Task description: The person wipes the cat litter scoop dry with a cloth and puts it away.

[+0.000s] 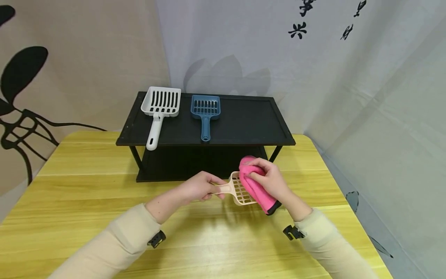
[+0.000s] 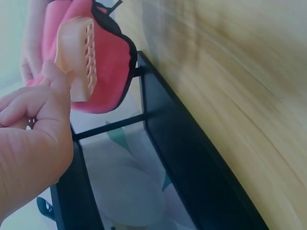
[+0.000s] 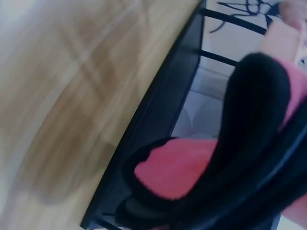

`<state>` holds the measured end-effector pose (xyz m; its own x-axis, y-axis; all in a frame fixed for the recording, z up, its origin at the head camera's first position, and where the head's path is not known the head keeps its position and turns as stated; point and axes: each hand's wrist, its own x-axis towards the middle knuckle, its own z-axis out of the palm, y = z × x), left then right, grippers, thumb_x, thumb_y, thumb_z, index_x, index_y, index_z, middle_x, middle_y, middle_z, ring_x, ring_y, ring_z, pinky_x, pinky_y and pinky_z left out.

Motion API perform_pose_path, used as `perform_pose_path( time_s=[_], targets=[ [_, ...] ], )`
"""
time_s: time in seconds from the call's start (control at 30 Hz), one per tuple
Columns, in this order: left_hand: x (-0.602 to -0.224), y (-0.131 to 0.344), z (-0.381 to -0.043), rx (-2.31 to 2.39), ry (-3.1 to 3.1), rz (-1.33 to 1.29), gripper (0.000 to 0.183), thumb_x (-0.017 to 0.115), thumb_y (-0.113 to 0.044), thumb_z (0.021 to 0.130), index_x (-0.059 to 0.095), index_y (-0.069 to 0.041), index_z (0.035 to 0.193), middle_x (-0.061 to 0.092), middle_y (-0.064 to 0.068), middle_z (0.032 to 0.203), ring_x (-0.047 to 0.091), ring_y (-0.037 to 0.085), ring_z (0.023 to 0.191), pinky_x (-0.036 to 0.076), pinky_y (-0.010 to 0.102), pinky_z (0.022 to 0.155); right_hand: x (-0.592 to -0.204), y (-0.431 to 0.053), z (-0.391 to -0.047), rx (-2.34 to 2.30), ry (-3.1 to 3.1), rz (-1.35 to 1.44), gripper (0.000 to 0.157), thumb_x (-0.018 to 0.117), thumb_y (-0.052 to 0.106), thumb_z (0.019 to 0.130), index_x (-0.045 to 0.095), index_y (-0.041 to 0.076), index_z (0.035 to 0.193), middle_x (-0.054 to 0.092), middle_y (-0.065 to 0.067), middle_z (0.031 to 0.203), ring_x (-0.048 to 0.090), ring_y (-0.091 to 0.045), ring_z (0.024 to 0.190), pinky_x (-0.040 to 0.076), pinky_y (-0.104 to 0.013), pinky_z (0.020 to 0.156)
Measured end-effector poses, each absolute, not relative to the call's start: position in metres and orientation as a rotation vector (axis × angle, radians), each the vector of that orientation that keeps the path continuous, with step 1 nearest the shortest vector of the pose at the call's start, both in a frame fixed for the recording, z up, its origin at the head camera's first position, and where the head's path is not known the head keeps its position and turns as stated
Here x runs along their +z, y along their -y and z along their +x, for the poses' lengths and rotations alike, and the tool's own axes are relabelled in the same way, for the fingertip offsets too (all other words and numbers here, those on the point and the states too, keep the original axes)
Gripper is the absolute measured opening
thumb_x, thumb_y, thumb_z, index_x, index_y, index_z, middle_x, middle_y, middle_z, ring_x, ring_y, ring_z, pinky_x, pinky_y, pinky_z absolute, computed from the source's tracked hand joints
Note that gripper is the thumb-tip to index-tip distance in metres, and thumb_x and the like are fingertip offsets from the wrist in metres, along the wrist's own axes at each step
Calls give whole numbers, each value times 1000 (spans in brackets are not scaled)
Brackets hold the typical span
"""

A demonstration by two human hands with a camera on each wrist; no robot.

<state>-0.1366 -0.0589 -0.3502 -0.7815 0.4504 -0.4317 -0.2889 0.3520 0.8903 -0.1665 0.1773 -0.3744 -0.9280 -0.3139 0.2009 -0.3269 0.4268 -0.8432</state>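
My left hand (image 1: 202, 186) grips the handle of a pale peach litter scoop (image 1: 240, 190) above the table, its slotted head pointing right. In my right hand (image 1: 270, 179) is a bunched pink cloth (image 1: 259, 193) with a dark edge, pressed against the scoop's head and covering its right part. The left wrist view shows the scoop (image 2: 79, 57) side-on, with the pink cloth (image 2: 112, 76) spread behind it. Folds of the cloth (image 3: 177, 165) and its black edging fill much of the right wrist view, where the right hand's fingers are hidden.
Beyond the hands stands a black two-tier rack (image 1: 244, 120) on the wooden table (image 1: 209, 252). On its top tier lie a white litter scoop (image 1: 156, 120), handle overhanging the front edge, and a blue litter scoop (image 1: 205, 116). A printed curtain (image 1: 223, 38) hangs behind.
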Motion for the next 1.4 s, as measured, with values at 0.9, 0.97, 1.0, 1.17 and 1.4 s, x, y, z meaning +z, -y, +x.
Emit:
perform_pose_path(
  time_s=[0.9, 0.97, 1.0, 1.17, 1.4],
  targets=[
    [-345, 74, -134, 1509, -2004, 263, 29, 52, -3, 91, 63, 0, 118, 71, 13, 82, 25, 9, 42, 21, 20, 43, -375, -188, -174, 1154, 2780, 794, 14, 69, -5, 78, 65, 6, 86, 70, -14, 101, 66, -28, 96, 53, -29, 77],
    [-346, 77, -136, 1517, -1993, 287, 30, 51, -3, 91, 62, 1, 119, 71, 11, 82, 26, 8, 42, 21, 19, 43, -373, -189, -173, 1144, 2770, 769, 15, 68, -7, 78, 65, 5, 85, 70, -15, 101, 66, -29, 95, 53, -30, 77],
    [-347, 79, -136, 1519, -1985, 292, 31, 51, -3, 91, 62, 1, 120, 71, 11, 82, 26, 8, 42, 21, 19, 43, -373, -190, -172, 1146, 2764, 752, 15, 67, -8, 78, 65, 5, 85, 69, -15, 100, 66, -29, 94, 53, -31, 77],
    [-349, 85, -139, 1526, -1955, 278, 32, 52, -4, 91, 62, -1, 121, 72, 8, 85, 24, 9, 42, 21, 20, 43, -368, -196, -171, 1133, 2705, 645, 14, 67, -11, 76, 64, 2, 81, 69, -18, 96, 65, -31, 89, 54, -32, 73],
    [-350, 96, -141, 1500, -2013, 190, 30, 53, -6, 93, 63, -3, 120, 70, 5, 81, 25, 11, 44, 20, 22, 45, -357, -216, -174, 1107, 2648, 482, 14, 65, -13, 76, 66, -2, 85, 69, -21, 96, 65, -30, 88, 46, -10, 70]
  ],
)
